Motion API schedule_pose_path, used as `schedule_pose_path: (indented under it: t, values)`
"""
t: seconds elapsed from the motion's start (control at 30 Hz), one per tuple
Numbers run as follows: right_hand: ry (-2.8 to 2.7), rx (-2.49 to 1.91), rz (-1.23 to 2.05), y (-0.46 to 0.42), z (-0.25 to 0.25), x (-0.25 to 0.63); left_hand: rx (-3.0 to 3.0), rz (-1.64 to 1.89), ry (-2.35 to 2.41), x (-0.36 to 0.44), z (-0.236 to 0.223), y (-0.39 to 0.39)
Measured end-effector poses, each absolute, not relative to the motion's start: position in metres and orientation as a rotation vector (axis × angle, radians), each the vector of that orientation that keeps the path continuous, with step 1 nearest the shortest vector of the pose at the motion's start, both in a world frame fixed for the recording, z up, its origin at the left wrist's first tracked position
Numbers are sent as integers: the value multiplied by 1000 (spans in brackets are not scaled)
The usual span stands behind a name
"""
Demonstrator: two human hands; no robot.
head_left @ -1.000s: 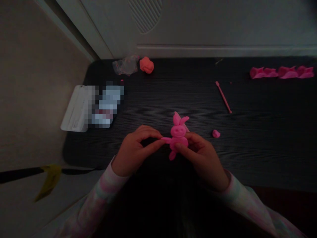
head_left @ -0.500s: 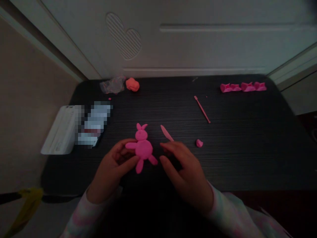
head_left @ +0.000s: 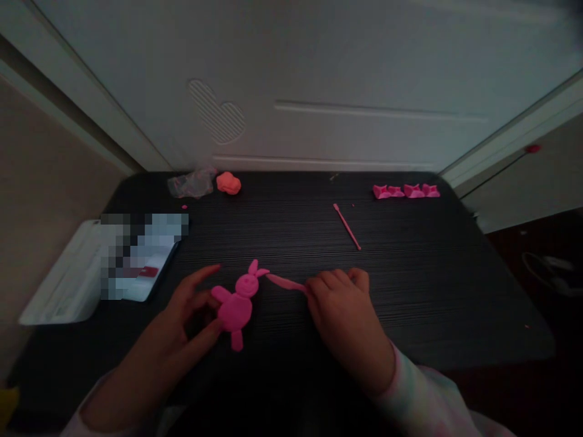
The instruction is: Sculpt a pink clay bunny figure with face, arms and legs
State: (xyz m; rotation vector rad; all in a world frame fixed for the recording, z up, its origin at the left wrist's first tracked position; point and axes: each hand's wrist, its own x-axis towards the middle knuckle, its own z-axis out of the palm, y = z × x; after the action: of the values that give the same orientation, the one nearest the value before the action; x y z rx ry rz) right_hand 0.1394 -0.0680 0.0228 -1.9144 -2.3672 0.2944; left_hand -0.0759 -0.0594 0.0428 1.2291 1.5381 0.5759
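Observation:
A pink clay rabbit (head_left: 235, 311) with two ears, a round belly and stubby limbs is held in my left hand (head_left: 182, 331), thumb at its lower side and fingers behind. It tilts to the right; one leg shows, and the other is not visible near my thumb. My right hand (head_left: 344, 321) is closed round the handle of a pink plastic knife (head_left: 286, 283), whose blade points left, its tip close to the rabbit's ear. Most of the handle is hidden under my fingers.
On the dark table (head_left: 410, 291) lie a thin pink modelling tool (head_left: 347, 227), a row of pink pieces (head_left: 405, 191), an orange clay lump (head_left: 228, 183) and a crumpled clear wrapper (head_left: 194, 184). A phone (head_left: 157, 258) and a white package (head_left: 64, 273) are at the left.
My right hand has closed on the knife, which now lies closer to level. The rabbit has tilted clockwise in my left hand. A small pink lump on the right is no longer visible. The view has shifted.

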Motion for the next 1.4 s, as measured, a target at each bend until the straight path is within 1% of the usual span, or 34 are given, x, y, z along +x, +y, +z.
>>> schedule_pose_path:
  t: [0.23,0.4,0.5,0.6,0.67,0.8,0.9,1.03,1.17,1.3,1.4]
  values:
    - [-2399,-1950,325,-62,25,137,1180,616,1535,-81,46,-59]
    - [-2204,-1962,462,-67,29,148,1244,599,1457,-85,41,-61]
    - [-1951,-1963,594,-65,33,172,1382,520,1361,-77,41,-58]
    - [-1812,-1985,637,-54,35,197,1510,310,1245,-63,39,-53]
    - [-1841,-1998,680,-44,35,206,1550,208,1190,-56,36,-49]
    - [-2069,-1947,795,-26,33,208,1674,161,1197,-53,28,-46]
    - [-2214,-1933,618,-17,28,208,1892,239,1312,-58,24,-49]
    - [-2099,-2035,107,-2,17,221,2269,439,1392,-64,18,-63]
    - [-2090,-2070,108,14,10,229,2509,570,1303,-58,10,-76]
    - [-2183,-2150,151,24,14,222,2579,531,1309,-51,1,-78]
    - [-2162,-2300,196,29,19,216,2568,525,1335,-49,-3,-76]
